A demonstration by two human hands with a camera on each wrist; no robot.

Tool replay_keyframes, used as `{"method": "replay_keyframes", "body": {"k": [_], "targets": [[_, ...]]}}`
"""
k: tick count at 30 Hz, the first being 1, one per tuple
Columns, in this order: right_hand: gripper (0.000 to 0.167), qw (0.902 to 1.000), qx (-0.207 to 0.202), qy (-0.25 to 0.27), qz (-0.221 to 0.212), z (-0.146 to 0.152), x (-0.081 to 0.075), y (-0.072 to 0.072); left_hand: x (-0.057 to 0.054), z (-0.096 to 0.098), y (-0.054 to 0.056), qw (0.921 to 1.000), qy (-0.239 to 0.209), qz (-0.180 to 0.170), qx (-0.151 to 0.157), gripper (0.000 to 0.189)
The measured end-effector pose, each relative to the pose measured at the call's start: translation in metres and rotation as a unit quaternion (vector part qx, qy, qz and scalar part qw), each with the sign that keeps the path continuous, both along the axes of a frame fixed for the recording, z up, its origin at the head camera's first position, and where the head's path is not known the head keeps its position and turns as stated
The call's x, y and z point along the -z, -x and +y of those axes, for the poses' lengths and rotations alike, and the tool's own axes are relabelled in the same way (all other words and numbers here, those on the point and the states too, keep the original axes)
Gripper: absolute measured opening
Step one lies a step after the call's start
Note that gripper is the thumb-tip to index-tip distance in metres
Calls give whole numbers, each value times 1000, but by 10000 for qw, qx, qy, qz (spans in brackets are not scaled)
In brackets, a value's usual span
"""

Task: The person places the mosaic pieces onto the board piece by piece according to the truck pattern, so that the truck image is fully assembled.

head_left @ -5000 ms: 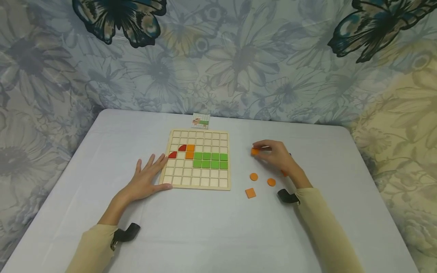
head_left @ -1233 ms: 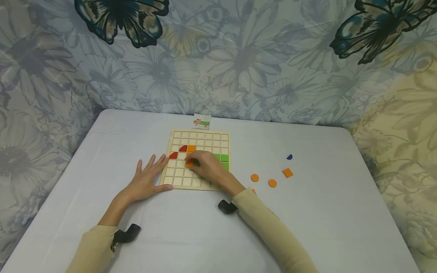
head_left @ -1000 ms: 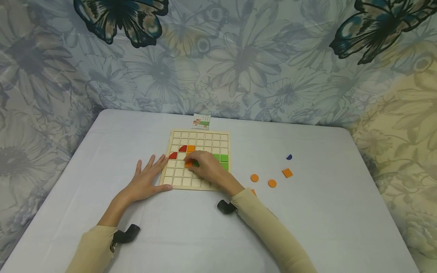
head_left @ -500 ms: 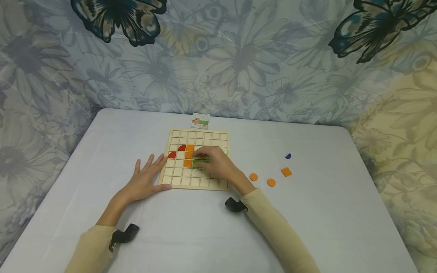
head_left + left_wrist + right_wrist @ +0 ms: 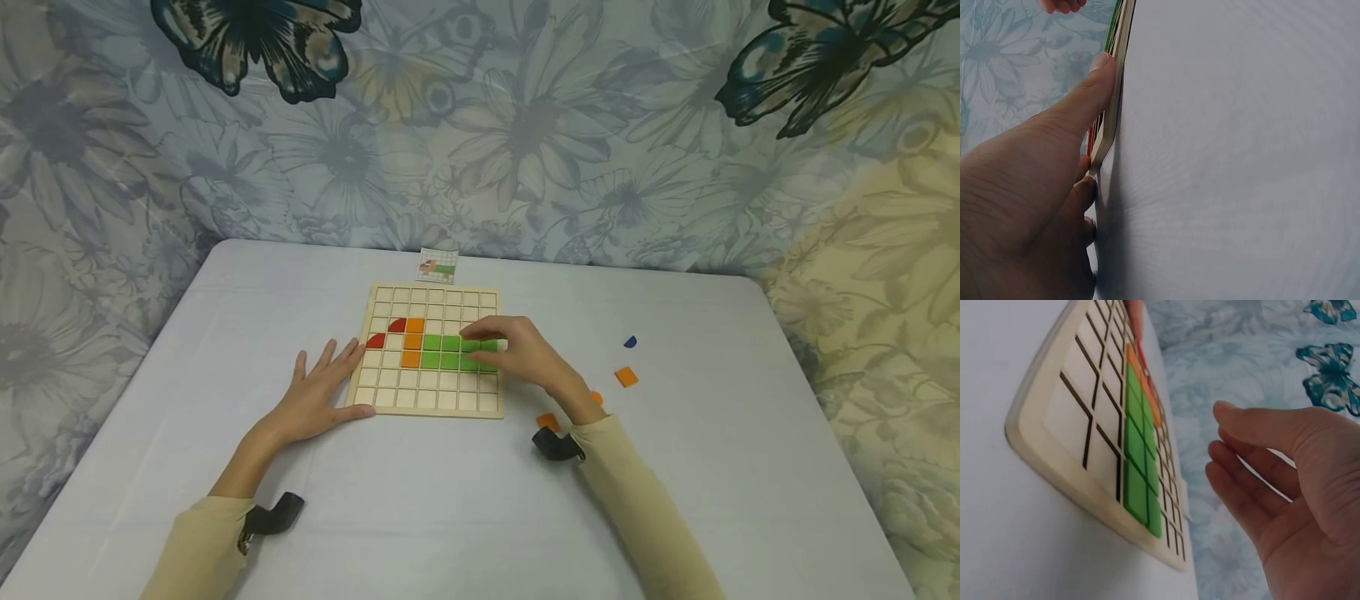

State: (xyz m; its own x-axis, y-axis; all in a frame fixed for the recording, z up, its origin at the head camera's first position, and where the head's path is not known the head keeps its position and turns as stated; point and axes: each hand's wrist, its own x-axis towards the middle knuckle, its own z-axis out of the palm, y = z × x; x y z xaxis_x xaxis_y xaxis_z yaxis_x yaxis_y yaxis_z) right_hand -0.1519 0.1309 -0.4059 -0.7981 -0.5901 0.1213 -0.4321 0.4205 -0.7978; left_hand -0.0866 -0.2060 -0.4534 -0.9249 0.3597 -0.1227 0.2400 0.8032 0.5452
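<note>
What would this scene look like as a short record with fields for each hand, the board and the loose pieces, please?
Left hand: fingers spread, touching the grid board at its left side
Right hand: above the board's right part, holding nothing
On the board: two red pieces, three orange squares, green squares
Loose, right of the board: three orange pieces, blue half-disc
Picture card: beyond the board's far edge

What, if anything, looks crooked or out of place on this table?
Nothing stands out: the green squares, orange squares and red pieces sit neatly in cells on the board. Loose orange pieces and a blue piece lie to its right.
</note>
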Motion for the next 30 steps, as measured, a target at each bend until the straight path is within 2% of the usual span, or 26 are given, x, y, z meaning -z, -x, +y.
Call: {"method": "replay_keyframes", "body": {"k": [11,18,26,30], "targets": [[33,9998,188,-26,68,34,-6,-9,2,0,1,10000,8,23,6,106],[32,9993,236,-97,-287,51,-9,-21,1,0,2,10000,-15,47,-3,106],[34,9992,-80,-161,-351,67,2,-29,1,0,0,10000,-13,-8,-32,106],[38,9986,-58,-135,-508,73,8,-33,0,0,0,10000,1,18,-27,106]]}}
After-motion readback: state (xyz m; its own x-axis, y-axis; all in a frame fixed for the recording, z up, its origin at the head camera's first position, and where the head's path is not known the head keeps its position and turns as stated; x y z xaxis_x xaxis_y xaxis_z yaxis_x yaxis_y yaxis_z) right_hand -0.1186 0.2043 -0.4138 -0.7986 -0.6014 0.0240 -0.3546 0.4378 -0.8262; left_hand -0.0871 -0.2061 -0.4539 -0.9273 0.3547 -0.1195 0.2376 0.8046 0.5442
